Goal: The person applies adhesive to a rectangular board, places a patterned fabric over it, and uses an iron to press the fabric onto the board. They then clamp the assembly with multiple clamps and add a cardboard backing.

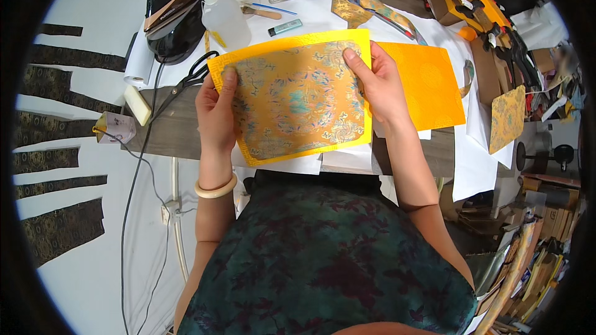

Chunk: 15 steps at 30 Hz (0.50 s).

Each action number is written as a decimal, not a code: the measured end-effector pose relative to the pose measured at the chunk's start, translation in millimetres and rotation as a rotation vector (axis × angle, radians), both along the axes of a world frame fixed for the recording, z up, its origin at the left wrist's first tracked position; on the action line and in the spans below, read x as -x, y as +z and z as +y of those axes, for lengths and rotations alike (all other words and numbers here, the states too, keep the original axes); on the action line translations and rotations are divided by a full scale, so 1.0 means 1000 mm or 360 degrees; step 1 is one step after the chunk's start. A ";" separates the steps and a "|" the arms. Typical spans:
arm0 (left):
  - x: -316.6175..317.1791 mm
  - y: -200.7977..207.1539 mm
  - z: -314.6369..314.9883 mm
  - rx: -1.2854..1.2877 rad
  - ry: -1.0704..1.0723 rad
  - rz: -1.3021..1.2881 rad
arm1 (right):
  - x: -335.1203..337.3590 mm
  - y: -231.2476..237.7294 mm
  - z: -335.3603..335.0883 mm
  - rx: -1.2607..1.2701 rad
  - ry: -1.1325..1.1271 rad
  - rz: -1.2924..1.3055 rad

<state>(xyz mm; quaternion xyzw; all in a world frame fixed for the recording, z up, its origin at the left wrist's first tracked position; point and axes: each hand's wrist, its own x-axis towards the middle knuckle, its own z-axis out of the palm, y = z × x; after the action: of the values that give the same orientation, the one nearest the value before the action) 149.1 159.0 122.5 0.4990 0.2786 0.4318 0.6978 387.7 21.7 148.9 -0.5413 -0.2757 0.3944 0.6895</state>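
Both my hands hold up a flat brocade panel (pixel 298 102) over the front of the table. Its middle is gold with a round blue and pink floral motif, framed by a bright yellow border. My left hand (pixel 217 115) grips the left edge, thumb on the face and fingers behind. At the upper right edge, my right hand (pixel 383 87) pinches it the same way. The panel is tilted slightly, right side higher. Just beyond my right hand lies an orange-yellow patterned sheet (pixel 437 87) on white paper. Black-handled scissors (pixel 197 73) rest left of the panel.
A black iron (pixel 171 40) and a clear squeeze bottle (pixel 225 22) stand at the back left, a cord running down. Behind the panel lie a small green-grey box-shaped item (pixel 285 27), a brush (pixel 264 12) and brocade scraps (pixel 351 9). Orange clamps (pixel 472 6) sit back right.
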 end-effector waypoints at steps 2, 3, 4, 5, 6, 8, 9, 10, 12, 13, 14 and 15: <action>0.001 -0.002 0.000 0.0019 0.0008 -0.0017 | 0.000 0.000 0.002 -0.0037 0.0022 -0.0035; -0.001 -0.002 -0.001 0.0032 0.0010 -0.0036 | -0.001 0.000 0.003 -0.0057 0.0035 -0.0053; -0.001 -0.002 -0.002 0.0045 0.0018 -0.0053 | -0.002 -0.002 0.004 -0.0073 0.0033 -0.0052; -0.002 -0.002 -0.003 0.0057 0.0028 -0.0070 | -0.002 -0.004 0.005 -0.0091 0.0033 -0.0051; -0.002 -0.002 -0.004 0.0069 0.0033 -0.0082 | -0.002 -0.006 0.005 -0.0109 0.0035 -0.0049; -0.003 0.000 -0.006 0.0091 0.0059 -0.0102 | -0.001 -0.004 0.005 -0.0078 0.0024 -0.0075; -0.004 0.001 -0.006 0.0072 0.0067 -0.0067 | -0.001 -0.002 0.004 -0.0064 0.0020 -0.0087; -0.003 0.003 -0.006 0.0051 0.0076 -0.0027 | 0.000 -0.001 0.004 -0.0079 0.0008 -0.0076; -0.003 0.004 -0.007 0.0033 0.0093 0.0004 | 0.002 0.002 0.005 -0.0109 -0.0017 -0.0052; -0.003 0.003 -0.007 0.0035 0.0100 -0.0008 | 0.002 0.003 0.004 -0.0090 -0.0023 -0.0081; -0.004 0.003 -0.007 0.0037 0.0107 -0.0020 | 0.003 0.003 0.005 -0.0093 -0.0030 -0.0088; -0.004 0.004 -0.008 0.0026 0.0117 -0.0030 | 0.004 0.004 0.006 -0.0096 -0.0037 -0.0096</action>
<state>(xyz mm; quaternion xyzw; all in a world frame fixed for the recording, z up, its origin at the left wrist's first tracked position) 153.1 151.3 126.7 0.4785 0.2938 0.4595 0.6882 384.1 27.4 152.9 -0.5351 -0.3017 0.3613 0.7015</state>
